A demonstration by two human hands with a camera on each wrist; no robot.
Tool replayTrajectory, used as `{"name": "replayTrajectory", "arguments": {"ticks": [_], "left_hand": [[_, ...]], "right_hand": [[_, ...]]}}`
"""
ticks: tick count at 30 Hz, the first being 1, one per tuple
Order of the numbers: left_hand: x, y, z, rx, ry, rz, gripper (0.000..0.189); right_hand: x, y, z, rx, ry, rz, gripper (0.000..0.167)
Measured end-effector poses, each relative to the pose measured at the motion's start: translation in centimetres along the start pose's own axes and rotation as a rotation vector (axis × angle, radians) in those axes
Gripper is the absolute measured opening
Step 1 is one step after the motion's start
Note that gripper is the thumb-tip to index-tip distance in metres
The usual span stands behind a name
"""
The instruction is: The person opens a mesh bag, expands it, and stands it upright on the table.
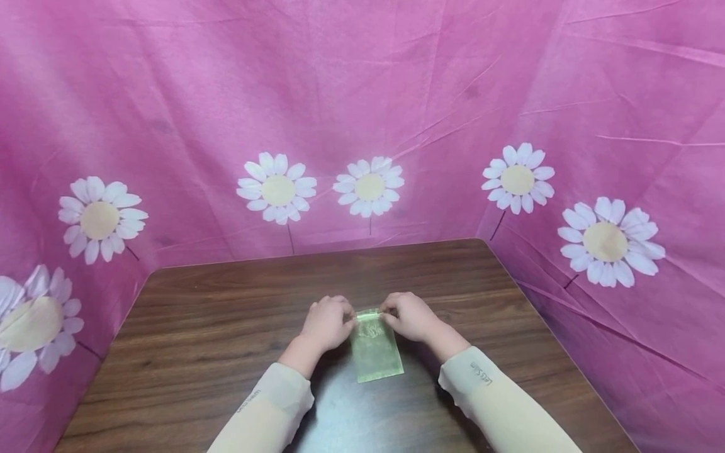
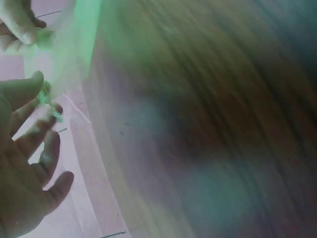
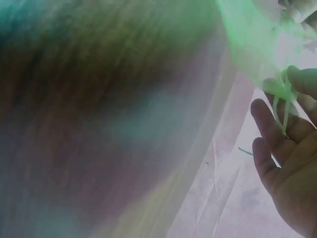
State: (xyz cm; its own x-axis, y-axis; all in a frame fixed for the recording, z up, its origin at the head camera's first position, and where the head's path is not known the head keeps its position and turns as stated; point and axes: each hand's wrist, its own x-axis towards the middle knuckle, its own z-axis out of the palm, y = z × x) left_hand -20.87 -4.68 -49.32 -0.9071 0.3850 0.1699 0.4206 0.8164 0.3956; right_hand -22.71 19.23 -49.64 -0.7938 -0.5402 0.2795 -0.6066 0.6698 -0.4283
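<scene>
A small sheer green drawstring pouch is spread between the two hands in the head view, its gathered top edge away from the person. My left hand pinches the top left corner between thumb and forefinger, the other fingers fanned loosely in the left wrist view. At the top right corner, my right hand pinches likewise. A thin green cord loop dangles from the right fingers in the right wrist view. Near the left fingertips shows a frayed green cord end. A pale pattern marks the pouch below its top.
The dark wood-grain table has rounded far corners. Pink cloth printed with white daisies hangs around its back and both sides. Light-coloured sleeves cover the forearms.
</scene>
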Motion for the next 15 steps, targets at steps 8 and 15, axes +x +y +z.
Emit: {"name": "replayTrajectory", "arguments": {"ticks": [8,15], "left_hand": [[0.4,0.4,-1.1,-0.197,0.066,-0.04,0.007],[0.4,0.2,-1.1,-0.3,0.106,-0.064,0.018]], "right_hand": [[0.3,-0.3,-0.6,0.111,0.036,0.112,0.019],[0.5,-0.9,-1.4,0.179,0.061,0.15,0.028]]}}
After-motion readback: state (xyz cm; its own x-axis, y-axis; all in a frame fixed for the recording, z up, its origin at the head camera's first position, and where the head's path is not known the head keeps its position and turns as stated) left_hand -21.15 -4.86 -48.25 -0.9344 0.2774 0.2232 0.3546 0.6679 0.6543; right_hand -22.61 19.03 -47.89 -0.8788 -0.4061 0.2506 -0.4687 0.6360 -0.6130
